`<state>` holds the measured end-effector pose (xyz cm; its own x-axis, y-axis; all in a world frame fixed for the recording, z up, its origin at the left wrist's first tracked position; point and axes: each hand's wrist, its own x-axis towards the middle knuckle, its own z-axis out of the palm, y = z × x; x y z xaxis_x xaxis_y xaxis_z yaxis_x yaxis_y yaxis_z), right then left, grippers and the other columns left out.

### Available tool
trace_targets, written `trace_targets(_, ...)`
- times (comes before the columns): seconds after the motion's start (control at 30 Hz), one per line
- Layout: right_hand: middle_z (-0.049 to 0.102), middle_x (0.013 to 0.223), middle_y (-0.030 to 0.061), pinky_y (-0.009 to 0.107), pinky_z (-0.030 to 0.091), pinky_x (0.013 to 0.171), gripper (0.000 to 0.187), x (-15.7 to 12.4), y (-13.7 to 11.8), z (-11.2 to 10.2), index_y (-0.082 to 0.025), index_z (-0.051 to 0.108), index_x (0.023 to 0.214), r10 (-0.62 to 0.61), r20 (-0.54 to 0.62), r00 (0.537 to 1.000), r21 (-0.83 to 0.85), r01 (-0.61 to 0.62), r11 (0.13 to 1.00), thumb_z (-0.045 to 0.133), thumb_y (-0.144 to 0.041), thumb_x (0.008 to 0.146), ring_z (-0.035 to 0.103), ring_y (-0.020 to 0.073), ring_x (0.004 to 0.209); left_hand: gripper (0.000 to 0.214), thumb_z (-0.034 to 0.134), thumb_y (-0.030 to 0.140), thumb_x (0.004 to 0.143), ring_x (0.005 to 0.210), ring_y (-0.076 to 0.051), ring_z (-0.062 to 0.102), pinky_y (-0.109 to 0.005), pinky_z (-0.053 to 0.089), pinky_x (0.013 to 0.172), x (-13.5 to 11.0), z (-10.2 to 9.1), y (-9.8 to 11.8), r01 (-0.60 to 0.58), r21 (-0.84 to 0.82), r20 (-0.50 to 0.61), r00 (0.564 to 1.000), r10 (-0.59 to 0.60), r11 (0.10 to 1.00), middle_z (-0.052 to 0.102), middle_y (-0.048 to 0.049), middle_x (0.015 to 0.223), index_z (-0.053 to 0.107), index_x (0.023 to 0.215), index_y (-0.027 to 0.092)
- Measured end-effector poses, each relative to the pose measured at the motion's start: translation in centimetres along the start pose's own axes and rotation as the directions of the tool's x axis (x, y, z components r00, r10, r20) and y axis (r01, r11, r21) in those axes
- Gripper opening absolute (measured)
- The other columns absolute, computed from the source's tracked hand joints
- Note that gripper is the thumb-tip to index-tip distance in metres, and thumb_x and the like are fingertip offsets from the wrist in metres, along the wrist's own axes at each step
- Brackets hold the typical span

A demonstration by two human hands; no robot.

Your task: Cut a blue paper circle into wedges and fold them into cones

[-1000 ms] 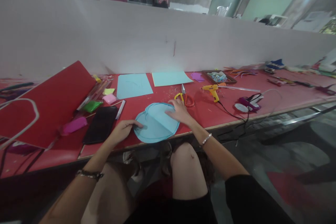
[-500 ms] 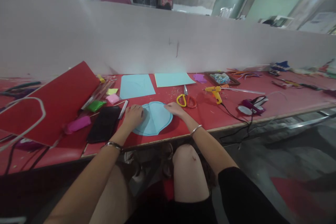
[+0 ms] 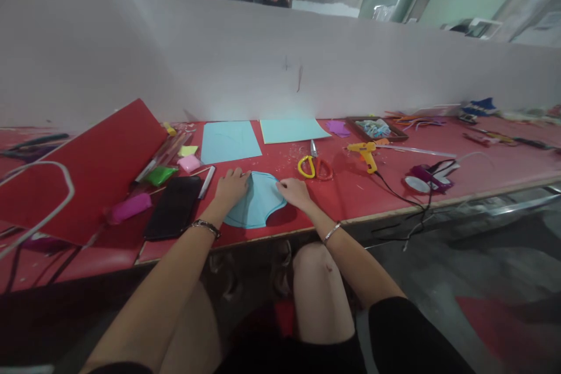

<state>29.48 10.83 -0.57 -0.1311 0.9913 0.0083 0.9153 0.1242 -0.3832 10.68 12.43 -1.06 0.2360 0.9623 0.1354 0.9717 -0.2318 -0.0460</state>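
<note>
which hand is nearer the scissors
Right: the right hand is just in front and left of the scissors; the left hand is farther left, on the blue paper.

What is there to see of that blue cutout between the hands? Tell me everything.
The cutout is light blue and looks like paper, with a darker blue line along its rounded edge. It is bent rather than flat, near the front edge of the red table. The left hand covers its left part; the right hand holds its right edge.
</note>
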Motion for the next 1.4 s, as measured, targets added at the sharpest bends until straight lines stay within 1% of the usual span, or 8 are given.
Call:
trace_targets(0.33, 0.07, 0.09, 0.0097, 0.033, 0.03, 0.075, 0.036, -1.0, -0.6, 0.5, -0.019, 0.067, 0.083, 0.024, -0.021, 0.999, -0.089, -0.026, 0.996, 0.034, -0.032, 0.091, 0.061, 0.0199, 0.088, 0.042, 0.034, 0.018, 0.087, 0.104, -0.03, 0.046, -0.04, 0.044, 0.073, 0.2, -0.2, 0.3, -0.038, 0.03, 0.024, 0.999, 0.038, 0.999, 0.052, -0.0173, 0.112, 0.047, 0.126, 0.018)
trace_targets(0.5, 0.071, 0.089, 0.0104, 0.034, 0.029, 0.076, 0.036, -1.4, -0.7, 0.5, -0.018, 0.068, 0.083, 0.038, -0.03, 0.999, -0.101, -0.041, 0.994, 0.034, -0.03, 0.091, 0.062, 0.0203, 0.086, 0.041, 0.033, 0.017, 0.087, 0.102, -0.03, 0.047, -0.039, 0.044, 0.071, 0.1, -0.3, 0.5, -0.047, 0.044, 0.022, 0.999, 0.046, 0.998, 0.053, -0.0184, 0.112, 0.048, 0.125, 0.016)
trace_targets(0.83, 0.071, 0.088, 0.0105, 0.034, 0.028, 0.079, 0.037, -2.1, -0.2, 0.8, -0.018, 0.068, 0.083, 0.053, -0.073, 0.996, -0.098, -0.06, 0.993, 0.035, -0.03, 0.091, 0.062, 0.0198, 0.084, 0.041, 0.03, 0.02, 0.089, 0.104, -0.03, 0.045, -0.038, 0.043, 0.071, -0.2, -0.4, 0.7, -0.038, 0.08, 0.023, 0.999, 0.036, 0.996, 0.052, -0.0164, 0.113, 0.046, 0.127, 0.017)
trace_targets(1.07, 0.07, 0.087, 0.0118, 0.034, 0.028, 0.082, 0.036, -2.6, 0.4, 0.8, -0.017, 0.067, 0.082, 0.066, -0.087, 0.994, -0.08, -0.073, 0.994, 0.035, -0.031, 0.092, 0.062, 0.02, 0.084, 0.044, 0.029, 0.021, 0.089, 0.107, -0.029, 0.044, -0.04, 0.042, 0.075, -0.2, -0.1, 0.5, -0.034, 0.067, 0.023, 0.999, 0.033, 0.997, 0.051, -0.0162, 0.117, 0.041, 0.131, 0.016)
trace_targets(1.17, 0.07, 0.085, 0.0113, 0.034, 0.028, 0.082, 0.036, -2.7, 0.6, 0.8, -0.017, 0.065, 0.079, 0.083, -0.098, 0.992, -0.052, -0.089, 0.995, 0.035, -0.031, 0.091, 0.061, 0.0195, 0.083, 0.045, 0.027, 0.024, 0.089, 0.107, -0.029, 0.044, -0.041, 0.042, 0.077, -0.3, -0.1, 0.6, -0.007, 0.049, 0.012, 1.0, 0.007, 0.999, 0.051, -0.0151, 0.118, 0.042, 0.131, 0.018)
trace_targets(1.27, 0.069, 0.082, 0.0068, 0.034, 0.029, 0.083, 0.034, -2.9, 0.7, 0.7, -0.018, 0.062, 0.084, 0.102, -0.118, 0.988, -0.006, -0.103, 0.995, 0.036, -0.04, 0.09, 0.061, 0.019, 0.083, 0.047, 0.031, 0.039, 0.088, 0.109, -0.03, 0.043, -0.043, 0.042, 0.079, -0.8, -0.1, 0.8, 0.033, 0.028, 0.0, 0.999, -0.033, 0.999, 0.05, -0.0144, 0.12, 0.044, 0.13, 0.02)
trace_targets(1.33, 0.068, 0.082, 0.003, 0.035, 0.03, 0.086, 0.035, -3.1, 0.8, 0.8, -0.019, 0.057, 0.094, 0.123, -0.149, 0.981, 0.1, -0.109, 0.989, 0.04, -0.049, 0.086, 0.061, 0.019, 0.084, 0.054, 0.035, 0.049, 0.086, 0.111, -0.031, 0.041, -0.044, 0.04, 0.082, -1.3, -0.1, 1.1, 0.056, 0.015, -0.008, 0.998, -0.056, 0.998, 0.049, -0.014, 0.123, 0.043, 0.131, 0.021)
trace_targets(1.4, 0.067, 0.083, 0.0012, 0.036, 0.032, 0.087, 0.041, -3.5, 1.0, 0.8, -0.019, 0.052, 0.104, 0.148, -0.163, 0.976, 0.262, -0.102, 0.96, 0.047, -0.053, 0.08, 0.061, 0.0198, 0.087, 0.059, 0.036, 0.053, 0.084, 0.113, -0.031, 0.041, -0.045, 0.038, 0.087, -1.8, 0.1, 1.5, 0.079, 0.006, -0.017, 0.997, -0.079, 0.997, 0.047, -0.014, 0.126, 0.041, 0.133, 0.021)
